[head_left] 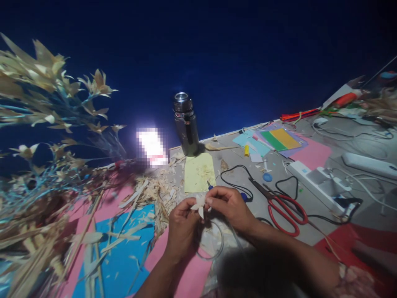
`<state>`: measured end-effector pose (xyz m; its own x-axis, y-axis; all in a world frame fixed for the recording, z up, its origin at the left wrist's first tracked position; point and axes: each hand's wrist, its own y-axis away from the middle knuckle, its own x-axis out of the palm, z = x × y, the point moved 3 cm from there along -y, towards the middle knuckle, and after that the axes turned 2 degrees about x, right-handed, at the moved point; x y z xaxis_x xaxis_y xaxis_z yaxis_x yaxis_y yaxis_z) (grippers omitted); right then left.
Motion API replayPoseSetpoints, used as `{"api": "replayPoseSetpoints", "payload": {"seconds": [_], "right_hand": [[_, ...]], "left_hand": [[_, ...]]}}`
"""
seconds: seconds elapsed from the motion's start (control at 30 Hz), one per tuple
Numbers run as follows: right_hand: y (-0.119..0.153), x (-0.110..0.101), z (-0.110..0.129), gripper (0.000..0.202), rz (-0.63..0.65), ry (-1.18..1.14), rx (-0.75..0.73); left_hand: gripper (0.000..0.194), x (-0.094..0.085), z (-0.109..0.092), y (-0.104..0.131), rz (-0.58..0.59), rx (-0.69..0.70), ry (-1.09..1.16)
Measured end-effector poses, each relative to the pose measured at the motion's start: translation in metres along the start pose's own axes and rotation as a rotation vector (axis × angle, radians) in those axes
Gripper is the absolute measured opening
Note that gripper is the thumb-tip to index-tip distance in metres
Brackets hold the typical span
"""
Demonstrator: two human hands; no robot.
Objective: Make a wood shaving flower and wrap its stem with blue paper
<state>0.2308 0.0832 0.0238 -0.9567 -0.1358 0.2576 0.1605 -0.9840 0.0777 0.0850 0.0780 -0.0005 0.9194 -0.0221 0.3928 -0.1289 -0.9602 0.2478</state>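
Note:
Between my two hands is a small pale flower (200, 203) with pointed petals. My left hand (183, 219) pinches it from the left, fingers closed. From the right, my right hand (228, 206) has its thumb and fingertips pressed together at a petal. Below them hangs a loop of thin wire (221, 244); whether it joins the flower cannot be seen. Just beyond my right hand, a dark pointed tip with a blue collar (210, 185) rests over a yellow sheet (194, 176) strewn with crumbs. Red-handled scissors (283, 209) lie to the right.
A dark thermos (187, 128) stands behind the yellow sheet, beside a bright blurred light (151, 145). Dried flower stems (74, 91) rise at left above husk scraps and blue paper (116, 248). At right are a white power strip (319, 188), cables and coloured paper (281, 140).

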Motion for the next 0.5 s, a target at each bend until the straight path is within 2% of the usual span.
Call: {"api": "replayPoseSetpoints", "payload": {"seconds": [0.17, 0.3, 0.5], "right_hand": [[-0.003, -0.007, 0.0, 0.021, -0.026, 0.032, -0.026], [-0.003, -0.01, -0.002, 0.02, 0.002, 0.081, -0.014], [-0.005, -0.015, -0.006, 0.016, -0.054, 0.432, -0.14]], "left_hand": [[0.025, -0.003, -0.001, -0.002, -0.06, 0.024, -0.017], [0.026, -0.002, 0.002, -0.002, -0.073, 0.037, -0.001], [0.026, 0.004, 0.002, -0.001, -0.061, 0.067, 0.031]]}}
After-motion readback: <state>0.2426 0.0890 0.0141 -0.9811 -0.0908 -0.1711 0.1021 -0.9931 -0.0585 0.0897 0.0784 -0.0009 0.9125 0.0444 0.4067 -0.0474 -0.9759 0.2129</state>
